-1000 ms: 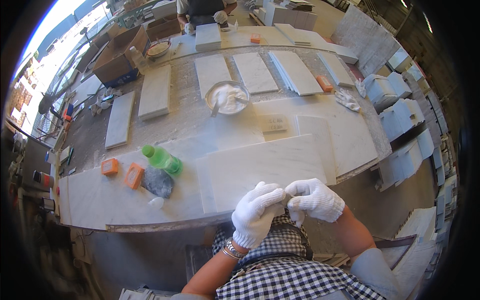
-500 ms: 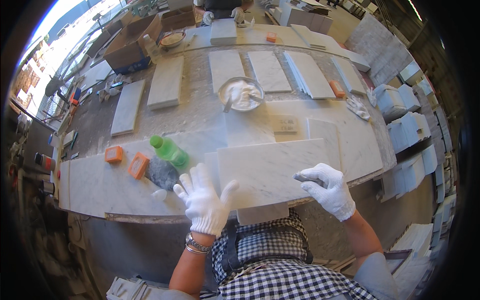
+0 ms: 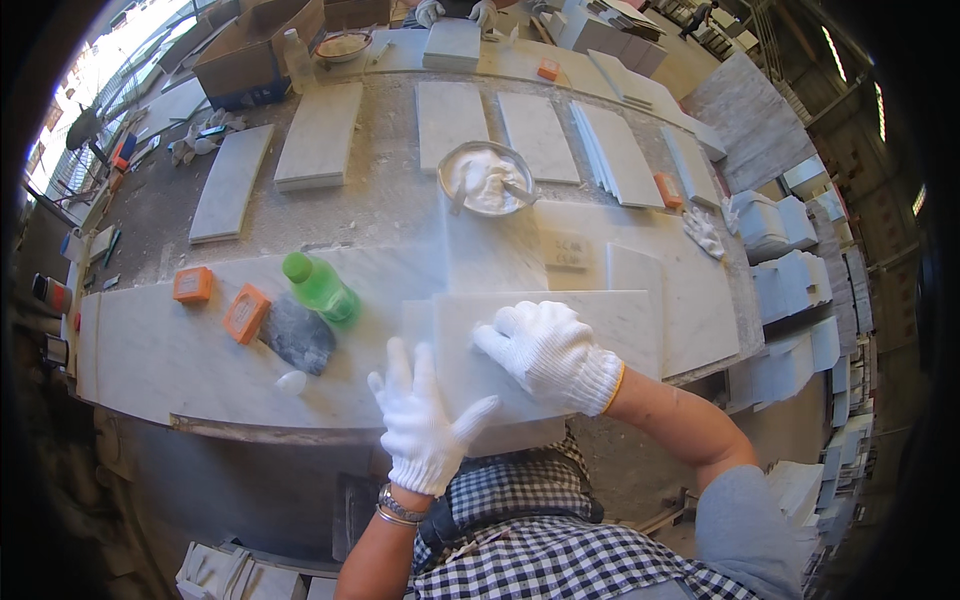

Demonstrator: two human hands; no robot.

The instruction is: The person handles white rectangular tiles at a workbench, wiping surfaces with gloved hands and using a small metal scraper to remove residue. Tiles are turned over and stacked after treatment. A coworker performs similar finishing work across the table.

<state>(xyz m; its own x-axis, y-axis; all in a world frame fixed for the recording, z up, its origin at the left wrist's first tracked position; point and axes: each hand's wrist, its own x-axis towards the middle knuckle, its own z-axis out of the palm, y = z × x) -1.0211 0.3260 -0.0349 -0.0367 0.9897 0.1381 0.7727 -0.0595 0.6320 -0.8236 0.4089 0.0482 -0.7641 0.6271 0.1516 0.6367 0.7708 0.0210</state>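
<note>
A pale, grey-veined marble tile (image 3: 458, 345) lies flat at the table's near edge. My gloved right hand (image 3: 550, 355) is pressed on its upper middle, fingers curled together. The small grey piece that this hand pinched a moment ago is hidden beneath the glove. My gloved left hand (image 3: 422, 425) is over the tile's left near corner with its fingers spread, holding nothing. Left of it are a green bottle (image 3: 320, 287), a dark grey pad-like lump (image 3: 298, 335) and a small white cap-like thing (image 3: 291, 382). Beyond the tile stands a metal bowl (image 3: 443, 190) of white paste (image 3: 482, 172).
Two orange boxes (image 3: 193, 284) sit at the left. Several marble slabs (image 3: 320, 135) are laid across the far half of the table. A beige block (image 3: 566, 250) is just behind the tile. Loose gloves (image 3: 703, 233) lie at the right. Across the table are another person's gloved hands (image 3: 482, 14).
My right hand has moved left from beside the tile onto its surface, turning palm down. My left hand stays spread and sits slightly lower. The whole view has shifted a little.
</note>
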